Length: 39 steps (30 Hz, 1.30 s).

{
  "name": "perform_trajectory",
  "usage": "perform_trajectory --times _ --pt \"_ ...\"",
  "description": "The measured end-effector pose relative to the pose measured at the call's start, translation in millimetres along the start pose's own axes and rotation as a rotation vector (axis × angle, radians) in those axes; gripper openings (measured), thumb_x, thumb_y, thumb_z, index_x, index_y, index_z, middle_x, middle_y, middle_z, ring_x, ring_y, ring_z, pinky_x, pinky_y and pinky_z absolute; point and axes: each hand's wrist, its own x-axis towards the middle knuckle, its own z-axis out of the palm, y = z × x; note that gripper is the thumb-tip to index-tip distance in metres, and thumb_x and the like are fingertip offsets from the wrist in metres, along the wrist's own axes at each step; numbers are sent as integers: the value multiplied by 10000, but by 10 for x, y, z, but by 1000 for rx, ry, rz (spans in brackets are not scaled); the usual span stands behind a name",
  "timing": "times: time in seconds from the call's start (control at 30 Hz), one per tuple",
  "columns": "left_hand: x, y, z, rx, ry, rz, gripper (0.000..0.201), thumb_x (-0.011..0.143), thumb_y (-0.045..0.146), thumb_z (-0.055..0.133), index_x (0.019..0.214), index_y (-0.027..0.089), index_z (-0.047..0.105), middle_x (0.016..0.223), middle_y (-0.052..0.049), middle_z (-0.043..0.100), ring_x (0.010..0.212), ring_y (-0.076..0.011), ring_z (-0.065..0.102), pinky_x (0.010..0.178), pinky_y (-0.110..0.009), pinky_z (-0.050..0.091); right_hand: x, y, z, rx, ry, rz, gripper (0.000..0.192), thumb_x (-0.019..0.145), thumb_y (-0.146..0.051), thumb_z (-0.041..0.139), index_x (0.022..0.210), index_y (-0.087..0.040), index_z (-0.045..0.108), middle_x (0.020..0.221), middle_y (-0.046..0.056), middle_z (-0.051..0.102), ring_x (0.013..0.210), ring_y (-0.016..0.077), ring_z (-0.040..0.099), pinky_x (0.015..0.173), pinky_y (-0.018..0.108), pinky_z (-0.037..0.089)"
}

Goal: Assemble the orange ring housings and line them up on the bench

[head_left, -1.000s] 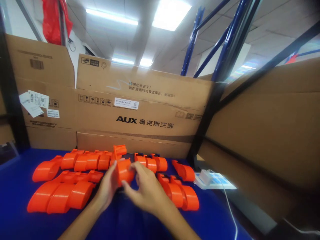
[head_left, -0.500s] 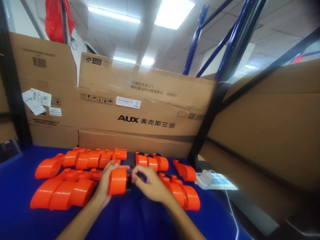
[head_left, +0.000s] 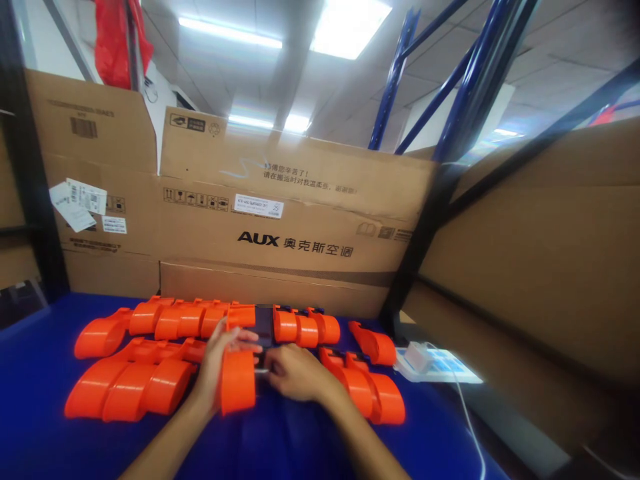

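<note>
- Orange piece, seven o'clock: gripped in my left hand.
- Right hand, six o'clock: fingers curled; I cannot tell around what.
- Similar pieces: eight o'clock.

Ceiling panel glares white; the right edge seems blurred.

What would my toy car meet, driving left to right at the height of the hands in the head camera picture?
Front-left orange pieces → left hand holding an orange piece → right hand → front-right orange pieces → white plug.
</note>
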Motion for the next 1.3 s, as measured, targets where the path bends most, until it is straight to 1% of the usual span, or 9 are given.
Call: perform_trajectory --times 0.1,0.2,0.27,0.37,0.6,0.73,0.87,1.0,1.3 --pt "23 -3 16 -9 30 -18 339 731 355 748 953 188 554 821 -52 744 641 -236 738 593 -352 597 -11 93 7 230 189 11 16 776 -191 630 792 -192 632 731 -10 680 666 144 620 590 218 418" --pt "27 -5 37 15 32 -42 355 714 334 749 971 199 544 819 -39 734 631 -236 739 584 -360 604 9 164 69 655 391 68 144 818 -313 641 784 -198 561 739 1 687 655 162 673 581 243 502" --pt "22 -16 39 38 12 -65 372 712 329 743 986 211 519 799 -30 727 628 -238 736 567 -365 602 26 185 100 915 469 90 247 805 -403 688 812 -204 541 744 12 699 657 186 711 576 278 557" --pt "10 -46 23 83 -39 -98 385 736 363 731 986 231 470 698 -5 705 579 -237 718 538 -368 592 34 180 101 1097 540 99 331 771 -445 758 851 -197 554 722 21 704 640 196 726 587 311 599" --pt "-2 -80 15 167 -156 -130 478 820 489 634 1188 210 512 743 -67 744 495 -223 678 510 -357 562 39 124 141 1162 666 51 319 754 -404 804 902 -192 617 670 -2 683 510 143 641 493 270 560" --pt "24 -70 31 234 -127 -27 695 786 509 676 1355 169 467 627 -63 728 553 -263 710 533 -316 532 60 119 197 1102 789 76 257 790 -401 774 876 -183 667 603 -20 635 480 115 567 446 227 493" --pt "22 -74 54 293 -56 11 761 770 541 694 1383 147 472 621 -68 735 541 -243 706 534 -276 496 66 121 211 1133 845 74 251 811 -405 756 887 -177 684 680 7 672 535 129 596 462 237 508" --pt "8 -72 74 270 6 21 826 709 561 745 1383 145 510 632 -66 740 541 -232 700 556 -274 494 80 125 217 1190 849 78 251 799 -392 771 900 -176 692 797 42 717 638 161 664 489 245 531" --pt "7 -69 61 280 -34 35 854 739 549 740 1434 128 479 615 -69 733 526 -193 663 555 -243 460 60 161 194 1213 785 74 227 800 -370 776 871 -167 703 772 41 724 618 155 669 508 251 542"
